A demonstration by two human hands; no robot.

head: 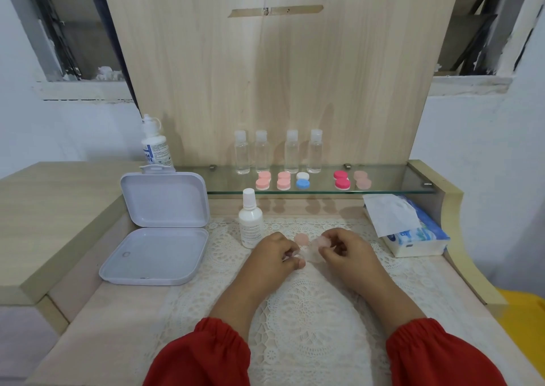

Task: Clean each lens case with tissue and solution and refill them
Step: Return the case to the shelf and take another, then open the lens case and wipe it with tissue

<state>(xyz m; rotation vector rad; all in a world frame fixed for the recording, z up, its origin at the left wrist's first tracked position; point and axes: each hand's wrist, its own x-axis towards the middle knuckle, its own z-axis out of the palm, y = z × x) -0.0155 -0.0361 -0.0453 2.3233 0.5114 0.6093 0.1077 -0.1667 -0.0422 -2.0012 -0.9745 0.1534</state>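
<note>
A pale pink lens case (312, 250) lies between my hands on the lace mat (309, 312). My left hand (275, 253) pinches its near end. My right hand (343, 248) grips a pale pink cap (321, 241) on the case's right side. Another pale pink cap (301, 239) lies on the mat just behind. A white solution bottle (250, 219) stands left of my hands. The tissue pack (410, 228) sits at the right with a sheet sticking out. Several more lens cases (303, 180) sit on the glass shelf (395, 189).
An open white plastic box (159, 226) lies at the left. A larger solution bottle (154, 143) stands behind it. Several small clear bottles (277, 151) line the back of the shelf. A wooden panel rises behind; a raised wooden ledge (44, 217) flanks the left.
</note>
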